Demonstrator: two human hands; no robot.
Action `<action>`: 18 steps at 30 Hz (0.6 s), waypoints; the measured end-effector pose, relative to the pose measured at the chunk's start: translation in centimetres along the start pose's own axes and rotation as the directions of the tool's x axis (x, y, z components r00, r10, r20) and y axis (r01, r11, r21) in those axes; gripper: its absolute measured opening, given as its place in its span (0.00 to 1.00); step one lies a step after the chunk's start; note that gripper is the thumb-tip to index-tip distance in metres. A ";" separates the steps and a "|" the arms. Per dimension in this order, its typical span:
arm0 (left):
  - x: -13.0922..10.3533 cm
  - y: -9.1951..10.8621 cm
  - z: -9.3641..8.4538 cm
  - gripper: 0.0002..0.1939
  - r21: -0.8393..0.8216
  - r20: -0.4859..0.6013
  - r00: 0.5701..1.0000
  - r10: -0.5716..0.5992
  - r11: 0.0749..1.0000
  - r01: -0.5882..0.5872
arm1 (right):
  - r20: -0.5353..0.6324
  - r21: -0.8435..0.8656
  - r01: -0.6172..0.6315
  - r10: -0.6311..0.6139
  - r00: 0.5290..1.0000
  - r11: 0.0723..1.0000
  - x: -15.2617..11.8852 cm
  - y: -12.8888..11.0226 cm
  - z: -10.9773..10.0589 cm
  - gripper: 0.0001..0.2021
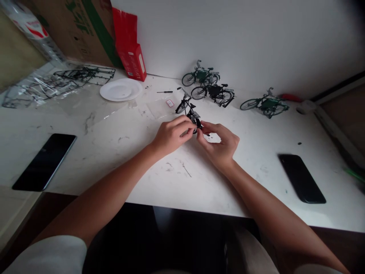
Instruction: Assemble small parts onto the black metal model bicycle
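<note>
Bare forearms are reaching up from the near edge of the white marble table (94, 152), which is carrying everything. Leaning at its far left corner is a cardboard box (76, 30) with a red packet (131, 49) beside it. Two black phones are lying flat, one (44, 161) by the near left edge, the other (302, 178) toward the near right. Plastic part frames (82, 74) and a white plate (121, 90) are sitting along the far left. Three finished toy bikes are standing along the far edge: two (201, 76) (213, 93) close together, one (265, 104) further right. At the middle, the left hand (171, 134) and right hand (219, 142) are meeting, fingertips pinching the rear end of a small black toy bike (188, 108). Its front is sticking out beyond the hands, toward the far edge. Both hands are clamping on it, thumbs and forefingers nearly touching. A small screwdriver (164, 91) is lying just beyond.
</note>
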State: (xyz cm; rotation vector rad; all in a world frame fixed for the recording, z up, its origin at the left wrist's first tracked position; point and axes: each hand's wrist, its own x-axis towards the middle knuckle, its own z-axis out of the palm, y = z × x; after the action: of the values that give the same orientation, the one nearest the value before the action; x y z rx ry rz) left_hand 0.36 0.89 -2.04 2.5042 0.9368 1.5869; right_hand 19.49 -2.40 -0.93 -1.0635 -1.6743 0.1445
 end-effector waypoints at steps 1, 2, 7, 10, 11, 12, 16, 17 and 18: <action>0.0 0.0 0.0 0.06 -0.003 -0.005 1.000 -0.004 1.000 0.004 | 0.000 0.015 -0.016 0.016 1.000 1.000 0.0 0.0 0.0 0.09; 0.1 0.0 -0.1 0.06 -0.005 -0.008 1.000 -0.013 1.000 0.013 | 0.001 0.026 -0.035 0.035 0.999 0.999 0.0 0.0 0.0 0.08; 0.1 0.0 -0.2 0.06 -0.004 -0.003 0.999 -0.043 0.999 0.043 | 0.005 0.019 -0.085 0.085 0.996 0.996 0.0 0.1 0.0 0.08; 0.1 -0.1 -0.2 0.06 0.001 -0.007 0.999 -0.036 0.999 0.036 | 0.006 0.020 -0.081 0.081 0.997 0.996 0.0 -0.1 0.0 0.08; 0.1 -0.1 -0.2 0.06 0.001 -0.011 0.999 -0.031 1.000 0.031 | 0.006 0.020 -0.082 0.082 0.997 0.996 0.0 -0.1 0.0 0.07; 0.1 -0.1 -0.2 0.06 -0.002 -0.017 1.000 -0.025 1.000 0.025 | 0.005 0.023 -0.082 0.082 0.997 0.996 0.0 -0.1 0.0 0.07; 0.0 -0.2 -0.1 0.06 -0.032 -0.024 1.000 -0.009 0.999 0.009 | -0.012 0.065 -0.081 0.082 0.997 0.995 -0.1 0.0 0.1 0.08; 0.0 -0.2 -0.1 0.06 -0.038 -0.021 1.000 -0.015 0.999 0.014 | -0.011 0.071 -0.087 0.088 0.996 0.994 -0.2 0.0 0.1 0.08; 0.0 -0.2 -0.1 0.06 -0.042 -0.017 1.000 -0.024 0.999 0.023 | -0.006 0.072 -0.095 0.095 0.995 0.993 -0.2 0.1 0.1 0.08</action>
State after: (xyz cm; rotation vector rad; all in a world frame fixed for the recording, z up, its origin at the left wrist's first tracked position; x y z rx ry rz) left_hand 0.20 1.00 -2.08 2.4466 0.9222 1.6067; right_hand 19.44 -2.42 -1.16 -1.0887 -1.5994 0.2590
